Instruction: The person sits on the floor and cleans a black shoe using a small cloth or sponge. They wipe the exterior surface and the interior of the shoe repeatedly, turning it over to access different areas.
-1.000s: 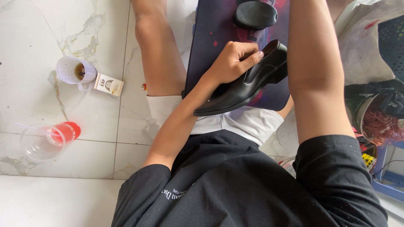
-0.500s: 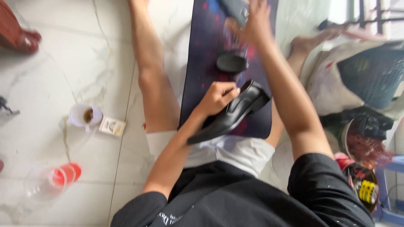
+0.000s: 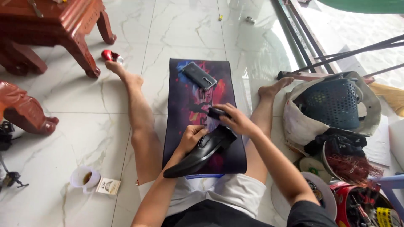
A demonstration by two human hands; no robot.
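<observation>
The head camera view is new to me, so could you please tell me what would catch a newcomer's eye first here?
First comes the glossy black dress shoe at the centre, gripped by the left hand over a dark, colourful mat, while the right hand holds a small black object at the shoe's heel end. A dark phone lies at the mat's far end. Carved red-brown wooden furniture stands at upper left, and a blue basket sits among clutter at right.

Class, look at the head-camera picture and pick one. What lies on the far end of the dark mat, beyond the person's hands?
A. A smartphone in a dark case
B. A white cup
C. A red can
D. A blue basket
A: a smartphone lies flat on the far end of the mat, beyond the left hand on the black shoe and the right hand.
</observation>
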